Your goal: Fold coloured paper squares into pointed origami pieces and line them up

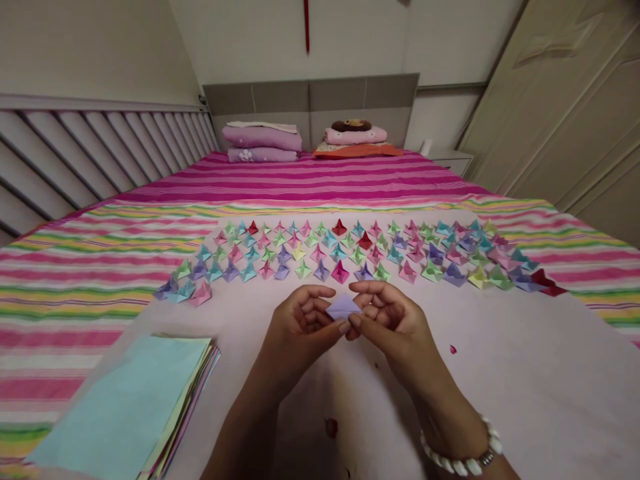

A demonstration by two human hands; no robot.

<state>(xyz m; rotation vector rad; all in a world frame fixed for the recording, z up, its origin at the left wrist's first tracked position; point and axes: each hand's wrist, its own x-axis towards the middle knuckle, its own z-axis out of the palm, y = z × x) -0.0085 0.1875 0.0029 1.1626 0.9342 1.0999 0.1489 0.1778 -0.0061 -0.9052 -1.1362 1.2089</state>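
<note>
Between my two hands, a small folded piece of lilac paper (344, 307) is held up over the white board, its top edge peaked. My left hand (307, 320) pinches its lower left side with thumb and fingers. My right hand (383, 317) grips the right side, thumb at the lower edge, index finger raised above. Just beyond stand rows of small folded paper boats in many colours, among them a magenta paper boat (341, 271) and a purple one (364, 272).
A stack of coloured paper (125, 400), pale blue on top, lies at the left. Small red scraps (331, 427) dot the white board (525, 373). Under it spreads a striped bedsheet (55, 320). Folded bedding (263, 140) sits by the headboard, and a rail (100, 147) runs along the left.
</note>
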